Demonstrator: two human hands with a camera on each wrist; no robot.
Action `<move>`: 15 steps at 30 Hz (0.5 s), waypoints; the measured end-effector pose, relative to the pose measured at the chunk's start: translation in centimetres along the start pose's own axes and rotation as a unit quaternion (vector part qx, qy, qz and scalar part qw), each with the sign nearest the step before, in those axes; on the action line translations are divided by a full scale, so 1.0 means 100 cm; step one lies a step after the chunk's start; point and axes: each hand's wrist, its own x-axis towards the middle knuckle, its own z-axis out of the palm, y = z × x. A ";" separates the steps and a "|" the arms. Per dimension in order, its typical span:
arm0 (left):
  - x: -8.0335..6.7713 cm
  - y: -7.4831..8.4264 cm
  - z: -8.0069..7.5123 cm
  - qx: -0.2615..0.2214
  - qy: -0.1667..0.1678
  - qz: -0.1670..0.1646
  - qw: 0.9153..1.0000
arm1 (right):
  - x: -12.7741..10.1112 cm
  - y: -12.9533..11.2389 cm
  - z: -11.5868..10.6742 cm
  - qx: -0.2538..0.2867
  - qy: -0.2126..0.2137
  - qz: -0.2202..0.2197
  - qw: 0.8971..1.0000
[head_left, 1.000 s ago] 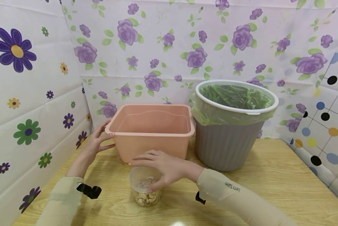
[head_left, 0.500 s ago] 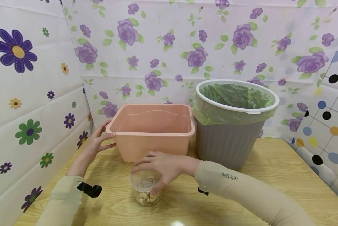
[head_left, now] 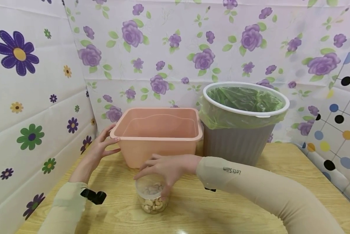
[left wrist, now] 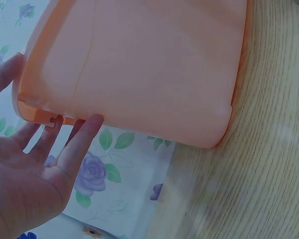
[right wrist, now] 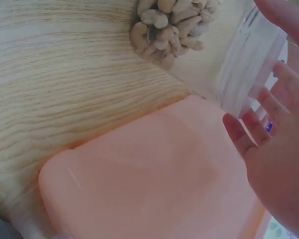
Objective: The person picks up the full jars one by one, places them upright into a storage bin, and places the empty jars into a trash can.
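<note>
In the head view, my left hand (head_left: 97,148) holds the front left corner of a peach plastic tub (head_left: 155,148). The left wrist view shows the thumb on the tub's rim (left wrist: 30,99) and the other fingers against the outside below it. A clear round jar (head_left: 153,208) of cashews (head_left: 155,205) stands upright in front of the tub. My right hand (head_left: 166,167) comes over it from above and grips the hazy clear lid (right wrist: 249,62) round its edge, thumb at the near right. Part of the lid is hidden under the hand.
A grey ribbed waste bin (head_left: 233,146) with a green liner (head_left: 245,99) stands right of the tub. Floral sheets hang behind and on both sides of the wooden table (head_left: 222,211). A bright glare spot lies at its near edge.
My right hand has turned counterclockwise over the jar: the thumb has moved right and the forearm has swung further up and away. The jar, the tub and my left hand have stayed nearly still.
</note>
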 end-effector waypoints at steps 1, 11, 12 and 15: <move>0.000 0.001 0.000 -0.001 0.000 0.000 1.000 | 0.000 -0.001 -0.001 0.001 -0.004 0.007 1.000; 0.001 -0.002 0.000 -0.005 -0.005 0.000 1.000 | 0.003 -0.012 -0.011 0.044 -0.052 0.065 0.996; 0.001 -0.002 0.000 -0.005 -0.005 0.000 1.000 | 0.004 -0.013 -0.011 0.045 -0.054 0.068 0.995; 0.000 0.000 0.000 -0.005 -0.002 0.002 1.000 | 0.005 -0.014 -0.012 0.039 -0.055 0.072 0.995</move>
